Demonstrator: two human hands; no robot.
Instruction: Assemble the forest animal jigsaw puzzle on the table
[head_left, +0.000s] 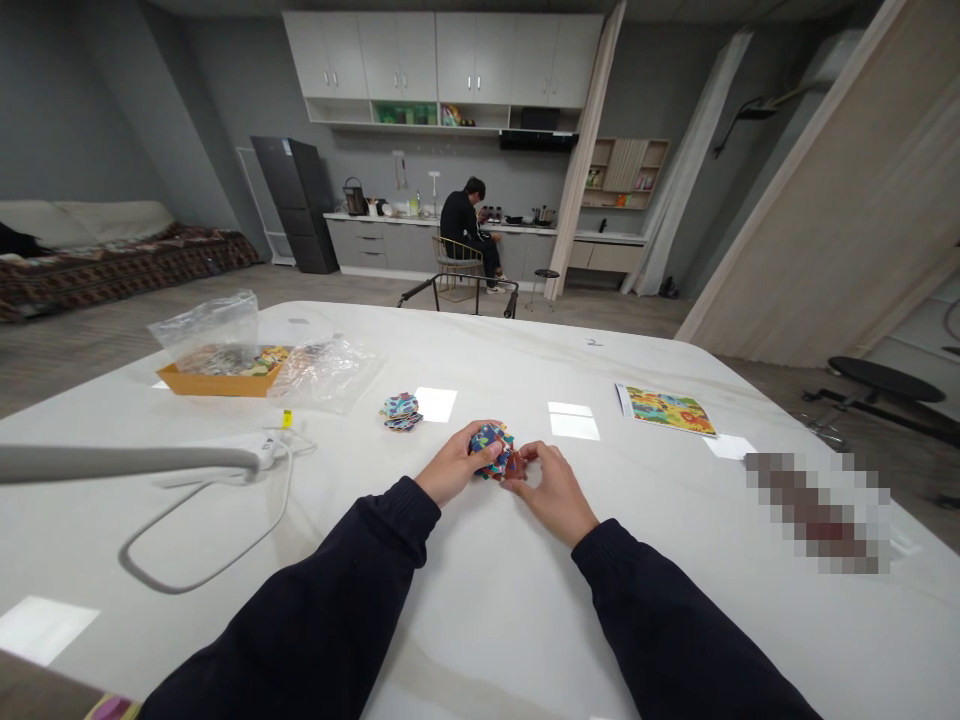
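Note:
My left hand (pixel 456 463) and my right hand (pixel 552 492) meet above the white marble-look table (pixel 480 350), gripping a small bunch of multicoloured puzzle pieces (pixel 492 450) between them. The fingers hide part of the bunch, and its exact shape is hard to make out. To the left of my hands, a small stack of similar patterned pieces (pixel 401 411) lies on the tabletop. Farther left sits an orange cardboard tray (pixel 214 381) holding more pieces, partly under clear plastic bags (pixel 326 372). A colourful printed picture sheet (pixel 667 409) lies to the right.
A grey lamp arm (pixel 112 463) and its white cable (pixel 225 530) cross the left of the table. A pixelated patch (pixel 817 512) covers something at the right. Beyond the table, a seated person (pixel 466 228) works at a far counter.

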